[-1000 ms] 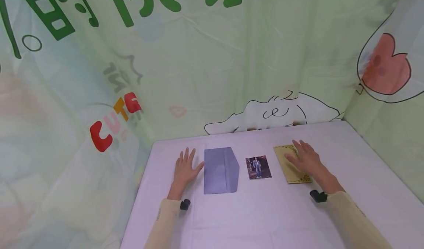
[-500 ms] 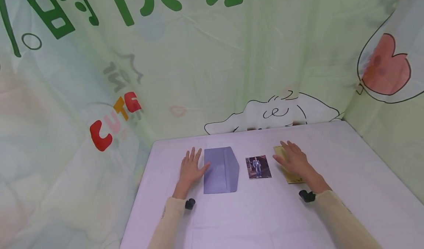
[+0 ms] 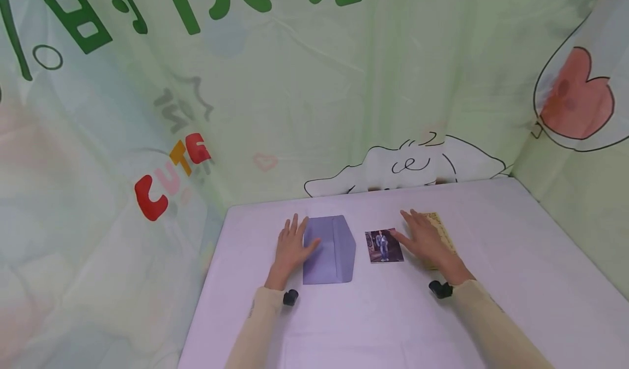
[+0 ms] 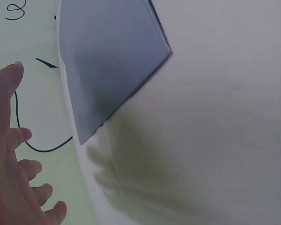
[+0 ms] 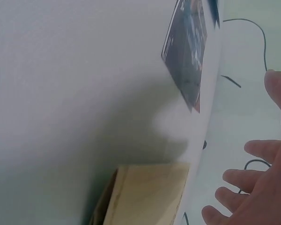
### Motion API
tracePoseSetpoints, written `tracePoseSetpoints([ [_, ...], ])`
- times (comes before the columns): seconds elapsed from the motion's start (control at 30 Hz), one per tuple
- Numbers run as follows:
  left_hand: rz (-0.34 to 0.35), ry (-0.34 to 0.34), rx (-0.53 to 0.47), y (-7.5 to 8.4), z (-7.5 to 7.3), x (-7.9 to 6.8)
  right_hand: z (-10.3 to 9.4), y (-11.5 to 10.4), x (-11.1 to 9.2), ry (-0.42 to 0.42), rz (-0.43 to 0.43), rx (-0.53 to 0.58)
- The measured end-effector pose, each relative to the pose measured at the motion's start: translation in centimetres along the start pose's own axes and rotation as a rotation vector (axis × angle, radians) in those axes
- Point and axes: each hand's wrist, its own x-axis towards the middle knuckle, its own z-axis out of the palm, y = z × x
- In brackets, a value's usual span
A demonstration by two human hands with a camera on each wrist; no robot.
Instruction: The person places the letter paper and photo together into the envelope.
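A bluish-purple envelope (image 3: 324, 254), its pointed flap turned to the right, lies flat on the table. My left hand (image 3: 291, 249) hovers at its left edge, fingers spread, thumb over the envelope; in the left wrist view a shadow falls below the envelope (image 4: 112, 61). Right of it lies a small photo (image 3: 380, 247) of a standing person. My right hand (image 3: 426, 243) is held above a gold folded card (image 3: 439, 228) with a patterned border and covers part of it. The thumb tip reaches the photo's upper right corner. In the right wrist view the card (image 5: 145, 192) looks slightly raised. Neither hand holds anything.
A pale lilac cloth covers the table (image 3: 363, 325). Behind it and along both sides hangs a light green printed curtain (image 3: 295, 112) with cartoon drawings and letters. A small black device sits at each wrist.
Both hands have moved inward: the left one rightward onto the envelope's edge, the right one leftward across the card towards the photo. Envelope, photo and card stay in place.
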Motion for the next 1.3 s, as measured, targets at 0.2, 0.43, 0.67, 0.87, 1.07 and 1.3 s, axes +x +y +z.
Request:
tracePoseSetpoints([
  [0.2,0.010,-0.019,0.014,0.5,0.1,0.2,0.5,-1.2,0.2,-0.003,-0.017,0.001],
  [0.43,0.015,-0.039,0.015,1.2,0.1,0.3,1.0,-2.7,0.5,0.007,-0.059,-0.009],
  [0.67,0.016,-0.071,0.042,1.4,0.6,0.6,1.7,-3.8,0.8,0.010,-0.088,-0.002],
  [0.87,0.021,-0.085,0.037,1.6,0.7,0.5,2.4,-4.9,1.0,0.001,-0.103,-0.011],
  [1.07,0.048,-0.086,0.016,2.0,0.7,0.3,3.0,-5.9,1.2,-0.047,-0.107,0.022],
  [1.3,0.068,-0.120,0.023,2.6,1.2,0.3,4.0,-7.2,1.5,-0.047,-0.145,0.004],
])
